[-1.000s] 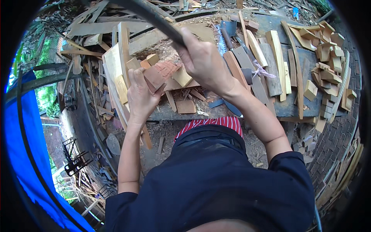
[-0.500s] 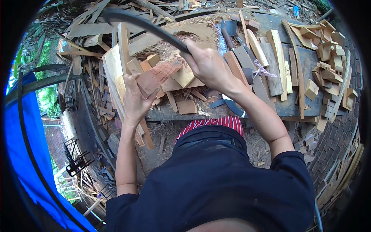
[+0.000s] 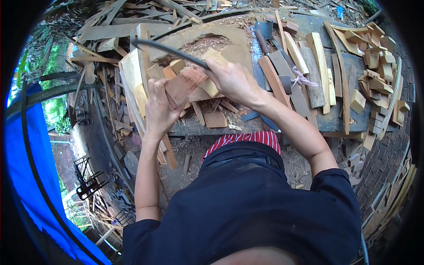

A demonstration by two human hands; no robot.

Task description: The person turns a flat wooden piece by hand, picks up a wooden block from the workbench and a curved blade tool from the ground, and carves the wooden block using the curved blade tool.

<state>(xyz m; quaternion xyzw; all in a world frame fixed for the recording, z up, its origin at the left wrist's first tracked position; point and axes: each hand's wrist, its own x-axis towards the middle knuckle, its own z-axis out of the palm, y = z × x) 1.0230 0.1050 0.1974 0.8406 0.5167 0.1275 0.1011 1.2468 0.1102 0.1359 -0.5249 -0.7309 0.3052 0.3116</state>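
Observation:
My left hand is closed around the near-left end of a reddish-brown wood block. The block's far end looks rough and splintered, and it rests against a pale block at the near side of a thick, chip-covered wooden slab. In my right hand is a machete with a long dark blade reaching to the left. Its grip is hidden by my fingers. The blade passes above the reddish block's far end; whether it touches cannot be told.
Planks and sticks cover the bench's right half, with stacked cut pieces farther right. A long dark-handled tool lies beyond my right hand. Scrap wood is heaped at far left, and a blue tarp hangs at left.
The machete's blade has come down and nearer, less raised than before, as my right hand dropped slightly. My left hand still holds the reddish block in nearly the same spot.

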